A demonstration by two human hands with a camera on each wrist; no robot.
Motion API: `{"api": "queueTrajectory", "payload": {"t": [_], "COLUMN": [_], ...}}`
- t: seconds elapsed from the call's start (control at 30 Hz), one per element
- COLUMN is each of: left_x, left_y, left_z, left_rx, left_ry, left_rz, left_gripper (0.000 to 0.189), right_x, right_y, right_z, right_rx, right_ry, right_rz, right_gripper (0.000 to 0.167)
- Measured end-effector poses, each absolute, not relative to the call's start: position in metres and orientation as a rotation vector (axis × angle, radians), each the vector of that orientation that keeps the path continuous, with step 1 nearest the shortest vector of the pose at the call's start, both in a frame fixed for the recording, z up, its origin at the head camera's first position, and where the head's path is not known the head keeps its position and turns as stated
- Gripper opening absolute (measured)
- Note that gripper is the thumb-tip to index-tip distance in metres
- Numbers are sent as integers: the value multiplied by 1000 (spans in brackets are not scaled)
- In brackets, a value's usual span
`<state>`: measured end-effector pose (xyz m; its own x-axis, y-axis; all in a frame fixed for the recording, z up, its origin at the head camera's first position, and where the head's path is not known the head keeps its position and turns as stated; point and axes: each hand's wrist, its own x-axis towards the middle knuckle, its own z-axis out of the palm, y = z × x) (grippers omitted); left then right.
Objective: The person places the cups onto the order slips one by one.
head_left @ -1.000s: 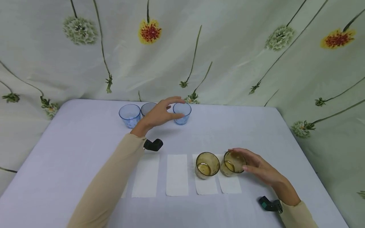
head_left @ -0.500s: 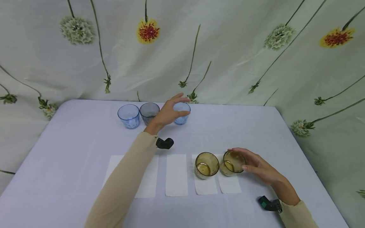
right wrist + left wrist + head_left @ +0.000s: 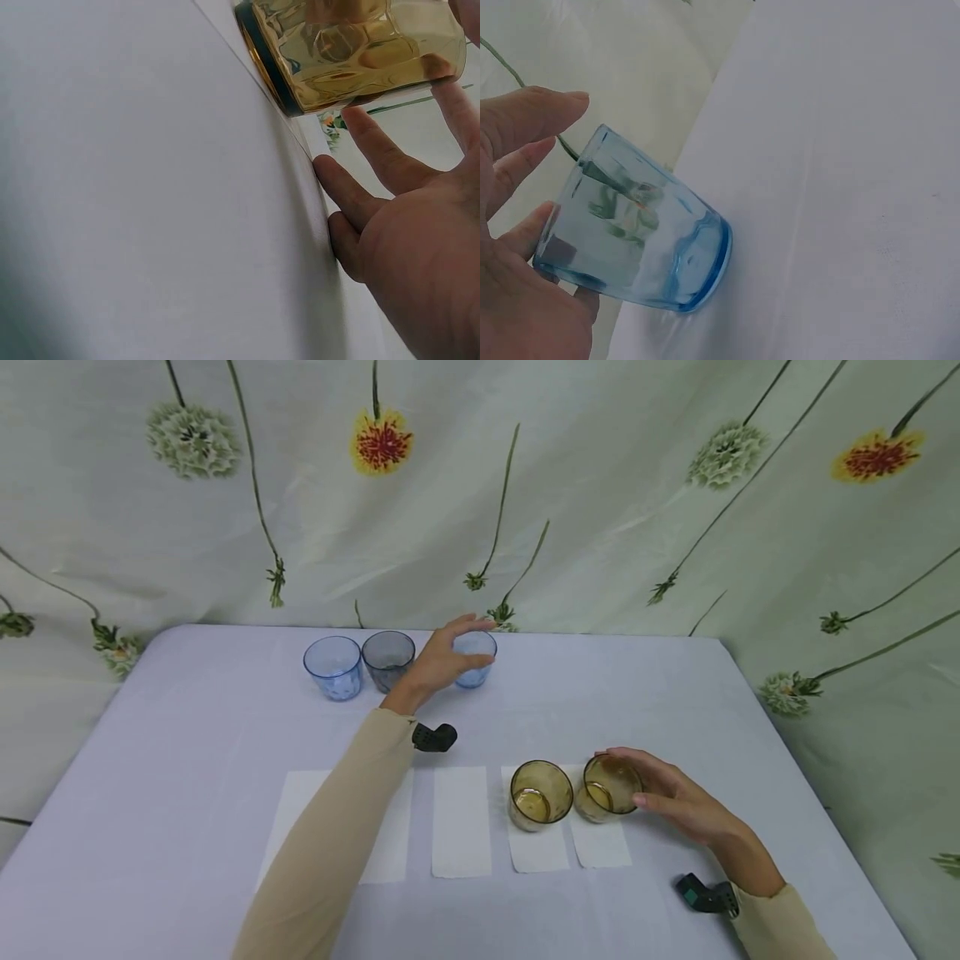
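Observation:
At the back of the table, my left hand (image 3: 442,656) reaches round a blue glass (image 3: 474,662) from its left side. In the left wrist view the thumb stands apart from the rim of the glass, and other fingers lie by the rim and behind it; firm contact cannot be made out. My right hand (image 3: 671,795) holds an amber glass (image 3: 600,810) by its upper part, thumb on the near side and fingers on the far side. That glass stands at a white paper strip (image 3: 602,847). A second amber glass (image 3: 538,802) stands close to its left.
Left of my left hand stand another blue glass (image 3: 334,672) and a grey glass (image 3: 386,660). Several white paper strips (image 3: 461,827) lie in a row across the middle. A flowered cloth (image 3: 600,510) hangs behind the table (image 3: 180,777).
My left hand has moved slightly right and closer round the blue glass, uncovering the grey glass. My right hand keeps its hold on the amber glass. The head view has shifted a little.

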<state>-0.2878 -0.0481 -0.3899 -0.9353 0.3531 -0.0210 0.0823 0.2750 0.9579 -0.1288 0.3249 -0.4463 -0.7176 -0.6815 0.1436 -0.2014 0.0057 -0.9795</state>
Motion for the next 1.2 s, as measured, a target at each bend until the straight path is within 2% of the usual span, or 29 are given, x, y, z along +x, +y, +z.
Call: {"api": "queueTrajectory", "payload": {"t": [0.53, 0.83, 1.2], "left_x": [-291, -292, -293], "left_y": [-49, -47, -44], "left_z": [-403, -413, -417], "left_rx": [331, 307, 300], "left_ry": [2256, 2207, 2160], "left_rz": [1748, 1806, 1881], "left_gripper": [73, 71, 69], "right_x": [-128, -128, -129], "right_y": [325, 324, 326], "right_z": [-448, -446, -448], "right_rx": [-889, -973, -933], "right_ry": [1890, 1843, 1873], "right_rz": [-1765, -1791, -1774], "right_gripper": [57, 58, 58]}}
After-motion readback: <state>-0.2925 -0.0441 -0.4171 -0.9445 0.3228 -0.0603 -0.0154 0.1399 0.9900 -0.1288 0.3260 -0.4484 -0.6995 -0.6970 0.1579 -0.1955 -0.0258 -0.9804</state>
